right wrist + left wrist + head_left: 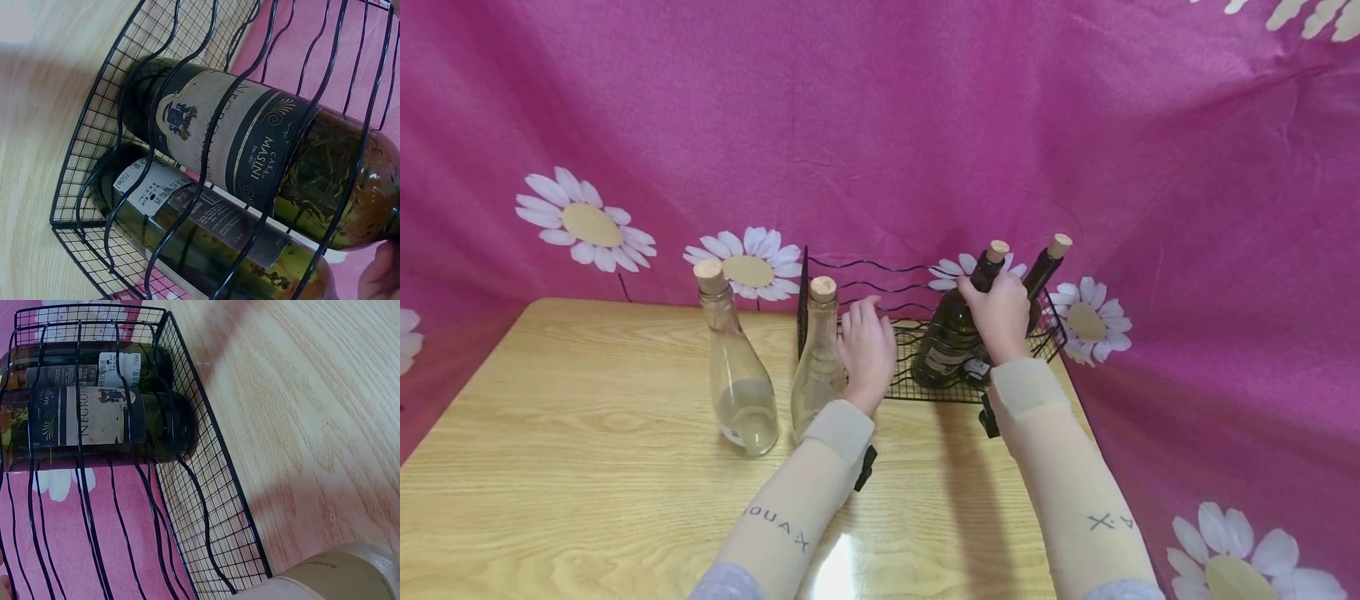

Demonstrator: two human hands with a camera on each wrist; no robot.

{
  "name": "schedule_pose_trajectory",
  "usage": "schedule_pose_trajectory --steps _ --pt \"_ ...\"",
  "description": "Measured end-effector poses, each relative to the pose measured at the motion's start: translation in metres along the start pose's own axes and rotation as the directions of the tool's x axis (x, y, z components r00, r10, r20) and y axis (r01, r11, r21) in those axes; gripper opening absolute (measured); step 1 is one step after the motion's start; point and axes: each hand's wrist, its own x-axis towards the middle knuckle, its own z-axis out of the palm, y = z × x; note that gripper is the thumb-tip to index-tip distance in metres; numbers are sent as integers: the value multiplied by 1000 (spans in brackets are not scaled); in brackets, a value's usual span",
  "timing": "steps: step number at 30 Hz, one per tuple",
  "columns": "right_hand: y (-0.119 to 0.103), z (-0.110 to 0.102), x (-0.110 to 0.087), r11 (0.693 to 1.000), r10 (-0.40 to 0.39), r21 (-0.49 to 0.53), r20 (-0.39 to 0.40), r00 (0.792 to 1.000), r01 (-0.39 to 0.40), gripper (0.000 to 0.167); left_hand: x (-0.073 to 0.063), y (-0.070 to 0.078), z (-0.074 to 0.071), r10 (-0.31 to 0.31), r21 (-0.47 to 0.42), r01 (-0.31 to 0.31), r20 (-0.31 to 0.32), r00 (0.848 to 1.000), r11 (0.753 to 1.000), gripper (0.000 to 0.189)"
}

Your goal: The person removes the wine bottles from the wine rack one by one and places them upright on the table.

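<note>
Gripping a dark bottle (945, 337) near its neck with the right hand (1002, 317), fingers curled round the glass. Raising the left hand (868, 354) beside a clear bottle (812, 383), with fingers somewhat bent; cannot tell whether touching or pinching anything.

Behind everything, see a pink cloth (887, 125) printed with daisies. In front of it, find a wood-grain table (587, 433), and at its far side a black wire rack (802, 308) with wavy bars and a mesh floor. Toward the right end of the rack, note the gripped bottle close beside a second dark bottle (234, 228). Near the left end, see the clear bottle outside the wire, and farther left another clear bottle (741, 400).

Expect the gripped bottle to handle stiff and fairly heavy, slippery on its smooth glass, and apt to chip or crack if knocked against wire or neighbour. Best take hold at the slim neck and shoulder, and steady the wide base if lifting.

Lower down the body, see a pale label (194, 106), likely less slick than bare glass. At the top, find a cork (997, 251); avoid pulling on it.
</note>
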Motion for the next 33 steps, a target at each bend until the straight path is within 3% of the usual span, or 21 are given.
schedule_pose_trajectory --steps 13,33 --pt "-1 0 2 1000 11 -27 17 1000 -10 44 3 -3 -1 5 15 -6 7 1000 1000 25" --pt "4 1 7 994 -58 -95 -17 998 57 49 3 -1 -5 3 -17 -2 62 998 1000 29"
